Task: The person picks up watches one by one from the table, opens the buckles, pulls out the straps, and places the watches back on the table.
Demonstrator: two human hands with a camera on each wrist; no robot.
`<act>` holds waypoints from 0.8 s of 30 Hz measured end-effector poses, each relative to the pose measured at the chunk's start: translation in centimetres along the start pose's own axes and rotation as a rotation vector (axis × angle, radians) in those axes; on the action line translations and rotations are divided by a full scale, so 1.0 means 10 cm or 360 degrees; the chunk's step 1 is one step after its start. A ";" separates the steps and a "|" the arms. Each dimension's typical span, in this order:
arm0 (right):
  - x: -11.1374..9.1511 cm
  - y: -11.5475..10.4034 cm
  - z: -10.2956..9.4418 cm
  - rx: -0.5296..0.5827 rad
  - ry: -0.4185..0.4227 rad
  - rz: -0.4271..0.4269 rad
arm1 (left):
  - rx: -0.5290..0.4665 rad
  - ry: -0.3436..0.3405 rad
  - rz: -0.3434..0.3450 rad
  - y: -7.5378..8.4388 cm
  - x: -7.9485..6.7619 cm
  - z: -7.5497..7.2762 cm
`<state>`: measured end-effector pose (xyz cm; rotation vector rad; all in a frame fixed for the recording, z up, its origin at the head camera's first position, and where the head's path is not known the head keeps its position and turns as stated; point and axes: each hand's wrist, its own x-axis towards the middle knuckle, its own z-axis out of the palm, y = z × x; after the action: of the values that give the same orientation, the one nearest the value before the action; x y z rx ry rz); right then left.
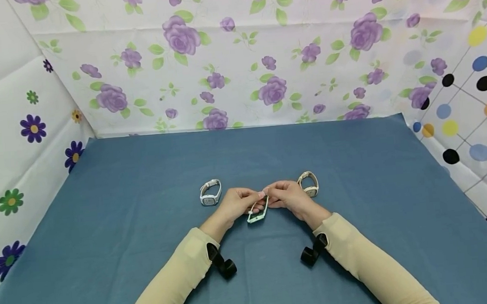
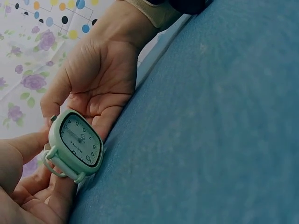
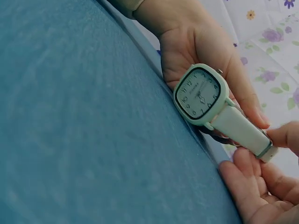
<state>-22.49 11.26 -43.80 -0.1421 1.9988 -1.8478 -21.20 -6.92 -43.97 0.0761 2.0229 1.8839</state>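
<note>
Between both hands is a pale green wristwatch (image 1: 257,216) with a rounded square dial, held low over the blue cloth. Its strap (image 3: 236,128) rises from the case to the fingertips. My left hand (image 1: 234,205) pinches one side of the strap with thumb and fingers. From the other side, my right hand (image 1: 291,198) grips near the strap's end, its fingertips close to the left ones. Numerals and hands show on the dial in both wrist views. Fingers partly hide the far half of the strap.
A white wristwatch (image 1: 209,201) stands on the blue tablecloth (image 1: 142,179) just beyond my left hand. Behind the right hand is a beige wristwatch (image 1: 311,192), partly covered by it. Flowered cloth walls (image 1: 228,67) enclose the table's back and sides.
</note>
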 end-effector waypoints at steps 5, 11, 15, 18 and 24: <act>0.00 -0.01 -0.01 -0.0010 -0.0024 0.0035 | -0.0003 -0.0030 -0.0003 -0.01 0.01 -0.02; 0.00 -0.01 0.05 -0.0018 0.0086 0.0020 | -0.0015 -0.0035 -0.0027 0.01 0.00 -0.03; 0.00 -0.02 0.08 0.0020 0.0152 0.0034 | -0.0073 -0.0047 -0.0025 0.03 0.00 -0.03; 0.00 -0.03 0.10 0.0075 0.0195 0.0045 | -0.0109 -0.0049 -0.0032 0.03 0.01 -0.04; 0.01 -0.03 0.12 0.0178 0.0265 0.0058 | -0.0135 -0.0043 -0.0034 0.03 0.02 -0.04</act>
<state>-22.24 10.02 -43.56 0.0828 1.9843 -2.0002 -21.55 -7.19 -43.70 0.0574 1.9162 1.9422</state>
